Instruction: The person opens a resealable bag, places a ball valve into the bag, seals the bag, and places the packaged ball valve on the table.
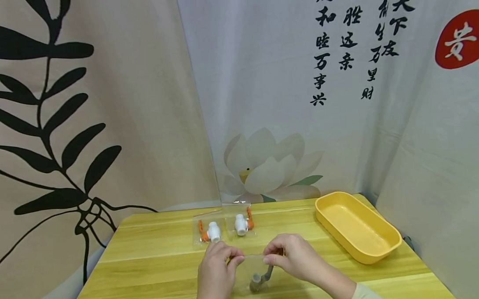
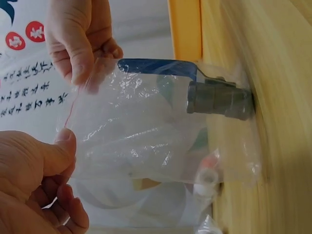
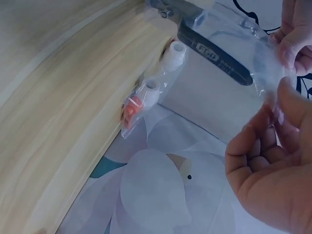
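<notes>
A clear zip bag (image 1: 251,264) hangs between my two hands near the front of the table. My left hand (image 1: 217,273) pinches one top corner between thumb and fingers. The other top corner is pinched by my right hand (image 1: 294,257). A red zip line (image 2: 71,109) runs along the bag's mouth from hand to hand. Inside, low in the bag, lies a grey metal ball valve (image 2: 217,100), close over the wooden tabletop. Its long dark blue lever (image 2: 156,67) points up toward the right hand's corner; raised lettering shows on it in the right wrist view.
Two clear bags lie farther back, holding a white plastic valve (image 1: 213,232) and a second white valve (image 1: 241,224), both with orange handles. A yellow tray (image 1: 359,226) stands at the right edge of the wooden table (image 1: 156,258). Printed curtains (image 1: 268,78) rise behind it.
</notes>
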Tool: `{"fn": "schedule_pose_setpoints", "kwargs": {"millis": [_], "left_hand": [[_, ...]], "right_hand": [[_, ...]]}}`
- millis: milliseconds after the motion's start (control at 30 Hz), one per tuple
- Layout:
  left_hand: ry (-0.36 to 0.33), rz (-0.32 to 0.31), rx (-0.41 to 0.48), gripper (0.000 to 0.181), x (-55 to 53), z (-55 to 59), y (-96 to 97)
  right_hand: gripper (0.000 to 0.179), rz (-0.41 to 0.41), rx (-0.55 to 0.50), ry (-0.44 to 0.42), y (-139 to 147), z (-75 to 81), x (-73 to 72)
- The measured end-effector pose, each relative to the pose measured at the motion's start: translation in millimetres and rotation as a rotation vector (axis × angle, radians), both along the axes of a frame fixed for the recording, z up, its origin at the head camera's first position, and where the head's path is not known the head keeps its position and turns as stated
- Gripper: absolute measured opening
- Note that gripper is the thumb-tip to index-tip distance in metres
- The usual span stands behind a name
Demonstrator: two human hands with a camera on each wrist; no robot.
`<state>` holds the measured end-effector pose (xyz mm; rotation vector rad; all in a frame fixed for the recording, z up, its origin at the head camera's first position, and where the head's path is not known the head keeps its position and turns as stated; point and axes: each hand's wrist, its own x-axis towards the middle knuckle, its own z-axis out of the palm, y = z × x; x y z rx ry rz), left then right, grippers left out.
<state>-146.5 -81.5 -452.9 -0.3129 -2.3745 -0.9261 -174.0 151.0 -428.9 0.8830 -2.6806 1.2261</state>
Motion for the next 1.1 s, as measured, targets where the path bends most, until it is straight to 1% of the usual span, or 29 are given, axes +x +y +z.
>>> {"fn": "schedule_pose_setpoints", "kwargs": {"millis": [67, 167, 300, 400, 467, 567, 667, 767, 833, 900, 1000, 1100], "left_hand": [[0.022, -0.005, -0.013, 0.014, 1.2, -0.5, 0.5], [0.023, -0.011, -0.027, 0.013, 2.4, 0.1, 0.5], [-0.038, -0.012, -0.038, 0.011, 3.6, 3.0, -1.4], [-0.071, -0.017, -0.048, 0.011, 3.8, 5.4, -3.4], [-0.08, -0.019, -0.05, 0.011, 3.5, 6.4, -4.2], [-0.084, -0.025, -0.046, 0.012, 3.4, 6.9, -4.7], [-0.074, -0.026, -0.041, 0.014, 3.8, 6.5, -4.5], [-0.056, -0.015, -0.05, 0.016, 4.0, 6.0, -4.5], [-0.068, -0.003, -0.058, 0.014, 4.4, 6.1, -5.8], [-0.093, 0.011, -0.058, 0.013, 4.4, 6.3, -8.0], [-0.147, 0.015, -0.043, 0.01, 4.4, 7.3, -11.9], [-0.156, 0.004, -0.021, 0.009, 4.0, 7.9, -13.7]], "right_hand": [[0.01, 0.014, -0.005, -0.025, -1, -0.5, 1.1], [0.009, 0.029, -0.015, -0.055, -3, -0.2, 1.1], [0.008, 0.034, -0.025, -0.088, -3, 0.1, 0.6], [0.008, 0.037, -0.022, -0.085, -4, 0.1, 0.0], [0.007, 0.041, -0.019, -0.078, -4, 0.3, -0.4], [0.009, 0.045, -0.013, -0.062, -5, 0.4, -0.6], [0.011, 0.036, -0.005, -0.039, -7, 0.5, 0.2], [0.012, 0.021, -0.003, -0.02, -8, -0.1, 1.1], [0.012, 0.007, -0.003, -0.009, -8, -0.7, 1.0], [0.012, 0.0, -0.006, -0.009, -6, -1.1, 0.7], [0.013, -0.005, 0.002, -0.03, -4, -1.2, 0.6], [0.011, 0.018, -0.001, -0.074, -4, -0.9, 1.6]]}}
